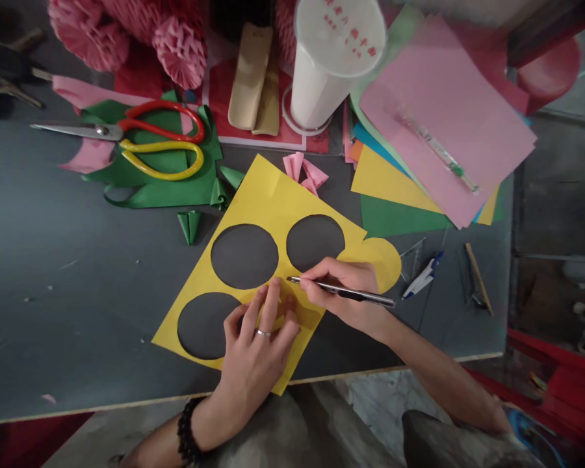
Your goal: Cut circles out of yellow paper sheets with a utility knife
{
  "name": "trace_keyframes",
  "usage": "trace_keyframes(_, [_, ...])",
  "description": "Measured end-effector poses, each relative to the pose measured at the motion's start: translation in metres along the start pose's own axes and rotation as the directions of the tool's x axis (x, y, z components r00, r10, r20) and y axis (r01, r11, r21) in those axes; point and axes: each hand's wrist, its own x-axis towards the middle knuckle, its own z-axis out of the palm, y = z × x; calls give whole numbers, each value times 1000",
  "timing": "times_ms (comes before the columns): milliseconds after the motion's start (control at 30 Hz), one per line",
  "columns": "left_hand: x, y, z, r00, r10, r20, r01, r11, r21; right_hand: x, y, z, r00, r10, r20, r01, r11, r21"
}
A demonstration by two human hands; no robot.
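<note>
Snugly curled, the right hand [355, 313] grips a craft knife [370, 298].

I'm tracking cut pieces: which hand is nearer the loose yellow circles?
Right. The right hand partly covers the yellow circles at their left side; the left hand lies farther to their left, on the yellow sheet.

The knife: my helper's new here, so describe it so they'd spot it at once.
On the dark table, find the yellow sheet with round holes. Over it, the right hand holds the knife. Unlike the scissors with red and yellow handles, it is one slim silver rod with a black grip.
</note>
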Motion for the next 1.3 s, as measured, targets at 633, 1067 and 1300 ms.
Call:
trace_keyframes(633, [5, -1, -1, 1000, 10, 2, -10, 999, 44, -5, -6, -3, 996, -87, 2, 87, 986, -142])
trace_keyframes(1067, [4, -3, 0, 1000, 7, 10, -7, 1000, 21, -15, -4, -2, 995, -70, -68, 56, 980, -191])
trace_keyframes(1300, [6, -3, -1, 1000, -16, 11, 16, 1000, 0, -17, -3, -2, 993, -74, -87, 59, 985, -163])
